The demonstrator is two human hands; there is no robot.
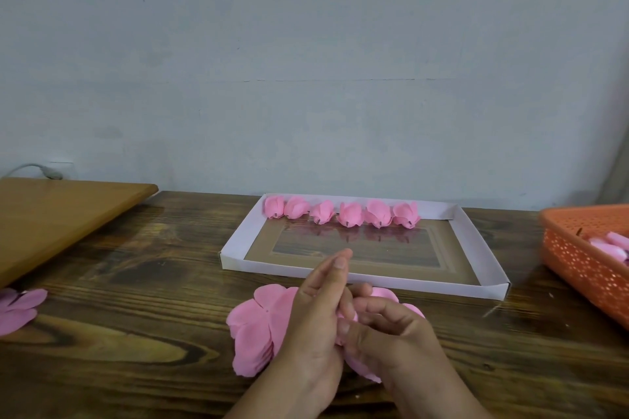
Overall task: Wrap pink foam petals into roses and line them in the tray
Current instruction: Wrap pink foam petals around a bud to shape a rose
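Note:
A stack of flat pink foam petals [257, 326] lies on the dark wooden table in front of the white cardboard tray [401, 282]. Both hands meet over the stack. My left hand [316, 320] has its fingers straight and pointing toward the tray, pressed against a small pink foam piece [345, 316] that sits between the hands. My right hand [384, 333] curls its fingers round that piece; most of it is hidden. Several finished pink roses [342, 213] stand in a row along the tray's far wall.
An orange perforated basket [585, 269] with more pink petals stands at the right edge. A light wooden board [58, 214] lies at the left, and a loose pink petal set [18, 309] sits below it. A grey wall rises behind the table.

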